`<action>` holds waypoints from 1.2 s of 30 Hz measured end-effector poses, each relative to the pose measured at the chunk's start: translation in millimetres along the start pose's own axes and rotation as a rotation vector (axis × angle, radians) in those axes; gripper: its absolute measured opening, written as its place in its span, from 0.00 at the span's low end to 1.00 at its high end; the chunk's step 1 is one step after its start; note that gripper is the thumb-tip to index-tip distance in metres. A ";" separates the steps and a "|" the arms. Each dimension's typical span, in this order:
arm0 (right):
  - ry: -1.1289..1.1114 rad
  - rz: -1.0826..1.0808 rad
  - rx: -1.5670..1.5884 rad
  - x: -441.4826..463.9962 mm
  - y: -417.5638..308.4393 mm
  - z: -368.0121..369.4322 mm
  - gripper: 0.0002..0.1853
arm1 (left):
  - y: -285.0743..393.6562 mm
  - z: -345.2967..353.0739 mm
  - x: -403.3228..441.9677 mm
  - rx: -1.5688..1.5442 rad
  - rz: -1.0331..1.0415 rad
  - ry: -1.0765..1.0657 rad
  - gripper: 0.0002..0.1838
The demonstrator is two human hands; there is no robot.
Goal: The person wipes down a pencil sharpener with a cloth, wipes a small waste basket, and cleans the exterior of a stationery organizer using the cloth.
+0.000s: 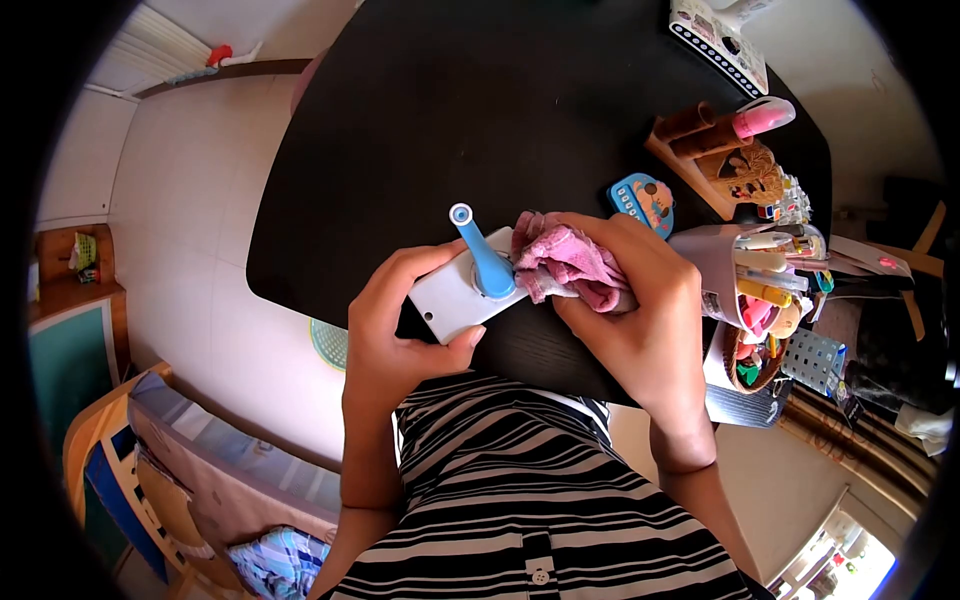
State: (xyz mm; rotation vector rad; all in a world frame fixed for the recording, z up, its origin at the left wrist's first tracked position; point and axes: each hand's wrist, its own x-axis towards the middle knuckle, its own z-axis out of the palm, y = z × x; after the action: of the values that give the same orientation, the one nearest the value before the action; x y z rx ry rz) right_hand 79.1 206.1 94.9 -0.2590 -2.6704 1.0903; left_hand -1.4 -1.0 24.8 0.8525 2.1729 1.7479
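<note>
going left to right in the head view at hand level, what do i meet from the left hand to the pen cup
Left hand → white blue-handled box → crumpled pink cloth → right hand → pen cup

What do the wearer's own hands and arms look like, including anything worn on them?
The left hand and right hand are ungloved, with no rings or watch visible. No sleeves cover the visible forearms. The person wears a black-and-white striped garment with a pale round button.
</note>
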 end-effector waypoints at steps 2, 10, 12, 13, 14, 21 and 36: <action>0.003 0.003 -0.008 3.2 -1.4 1.3 0.22 | 0.1 -1.8 1.4 0.000 -0.017 -0.001 0.35; 0.111 -0.036 -0.068 15.0 3.8 13.2 0.20 | -0.5 -3.1 3.1 -0.016 0.052 -0.042 0.35; 0.091 -0.044 -0.064 17.5 0.4 13.1 0.21 | -1.1 -2.9 2.9 -0.013 0.060 -0.045 0.34; 0.089 -0.055 -0.062 18.2 -1.1 13.4 0.21 | -0.7 -2.7 2.7 -0.018 0.054 -0.042 0.34; 0.087 -0.066 -0.061 18.5 -2.3 13.7 0.22 | -0.2 -2.7 2.6 -0.024 0.048 -0.040 0.34; 0.080 -0.060 -0.097 17.9 -11.2 18.0 0.27 | -1.3 -4.3 5.2 -0.025 0.019 -0.054 0.33; 0.008 0.059 -0.210 6.0 12.2 13.1 0.33 | -15.4 -11.5 2.1 -0.297 -0.045 -0.072 0.48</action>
State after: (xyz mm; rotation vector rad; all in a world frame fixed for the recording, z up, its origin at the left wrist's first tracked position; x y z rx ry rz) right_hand 70.4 207.5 78.2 -0.3816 -2.7869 0.8221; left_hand -13.6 -11.1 13.6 0.7712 1.8120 1.9205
